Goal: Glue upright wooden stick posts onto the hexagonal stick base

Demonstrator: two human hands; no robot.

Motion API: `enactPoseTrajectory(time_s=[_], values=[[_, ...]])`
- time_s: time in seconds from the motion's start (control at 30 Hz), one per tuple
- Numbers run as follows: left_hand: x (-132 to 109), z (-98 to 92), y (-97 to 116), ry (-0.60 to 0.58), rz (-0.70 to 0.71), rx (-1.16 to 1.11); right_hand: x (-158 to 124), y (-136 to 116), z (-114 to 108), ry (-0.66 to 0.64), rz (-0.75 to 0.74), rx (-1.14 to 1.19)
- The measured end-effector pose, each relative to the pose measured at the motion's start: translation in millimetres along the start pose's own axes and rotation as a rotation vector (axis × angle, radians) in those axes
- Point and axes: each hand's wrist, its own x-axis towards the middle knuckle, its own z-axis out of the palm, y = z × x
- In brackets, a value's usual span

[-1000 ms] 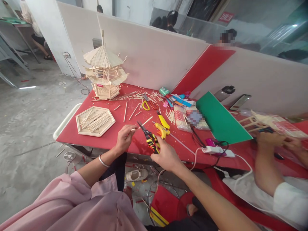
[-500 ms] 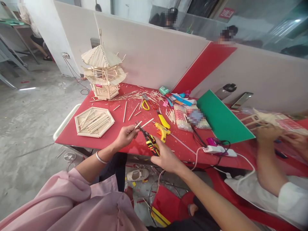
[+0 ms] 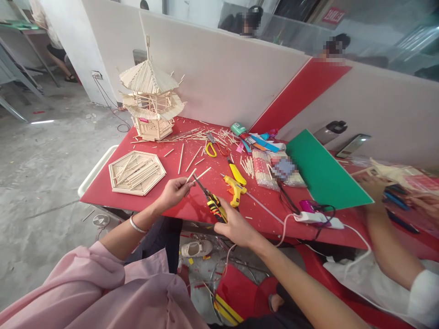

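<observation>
Between the fingertips of my left hand [image 3: 175, 193] are pinched thin pale wooden sticks; one short stick [image 3: 191, 175] points up and another [image 3: 203, 173] slants to the right. My right hand [image 3: 236, 225] is wrapped around the yellow-and-black handles of the long-nose pliers [image 3: 213, 205]. The pliers' jaws reach to the sticks just by my left fingertips; I cannot tell whether they are clamped on one. To the left lies a hexagonal stick panel [image 3: 137, 173] with loose sticks on it. Close to the pliers rests a yellow glue gun [image 3: 235, 190].
A stick-built pagoda model [image 3: 151, 98] stands at the back left of the red table [image 3: 99, 189]. Scissors [image 3: 211, 147], yellow-handled cutters [image 3: 236, 174], bagged sticks [image 3: 262, 170], a green board [image 3: 324, 171] and a power strip [image 3: 318, 220] lie rightward. A co-worker's arm [image 3: 387, 242] is at far right.
My left hand and the sticks have shifted slightly left, and the pliers too. The view has drifted a little. At far right the co-worker's hands have moved, uncovering dark and blue items.
</observation>
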Motion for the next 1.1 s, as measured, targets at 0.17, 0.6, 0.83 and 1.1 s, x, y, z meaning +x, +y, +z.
enactPoseTrajectory(time_s=[0.17,0.6,0.83,1.1], values=[[3,-14.0,5,-0.040,0.016,0.078,0,-4,-8,-0.124,0.102,0.241],[6,-156.8,9,0.358,-0.220,1.214,135,-23,-6,-0.154,0.251,-0.181],[17,-151.1,4,0.438,-0.208,1.150,139,-20,-26,-0.120,0.237,-0.300],[103,-45.9,-10,0.087,-0.404,0.950,43,6,-50,-0.065,0.263,-0.409]])
